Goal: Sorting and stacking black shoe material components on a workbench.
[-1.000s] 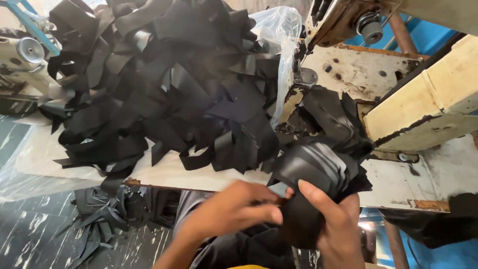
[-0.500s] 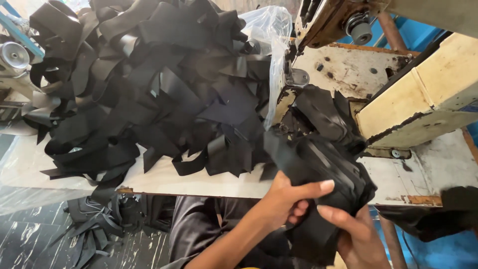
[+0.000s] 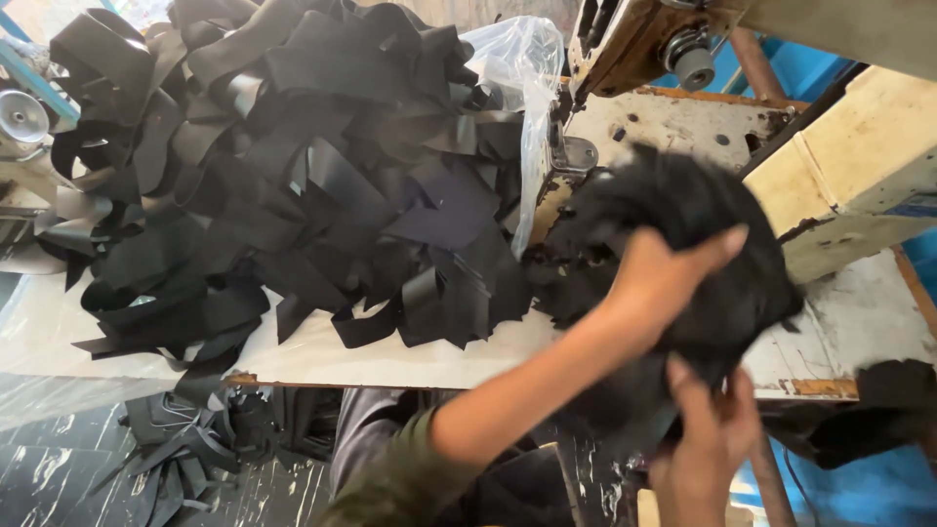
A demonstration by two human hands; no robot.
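Observation:
My left hand (image 3: 664, 278) grips the top of a black padded piece (image 3: 703, 234) that I hold up in front of the sewing machine (image 3: 683, 107). From below, my right hand (image 3: 708, 429) holds the same piece at its lower edge. The piece is blurred by motion, so its shape is unclear. It hangs over the right part of the white table top (image 3: 390, 356), close to the machine's bed.
A big heap of black strips and cut pieces (image 3: 293, 176) covers the left and middle of the table. Clear plastic sheet (image 3: 522, 68) sticks up behind it. More black scraps (image 3: 185, 449) lie on the dark marbled floor. A cream box-like part (image 3: 859, 185) stands at the right.
Both hands have lifted the black piece up and to the right, from below the table edge toward the sewing machine. The view has drifted slightly.

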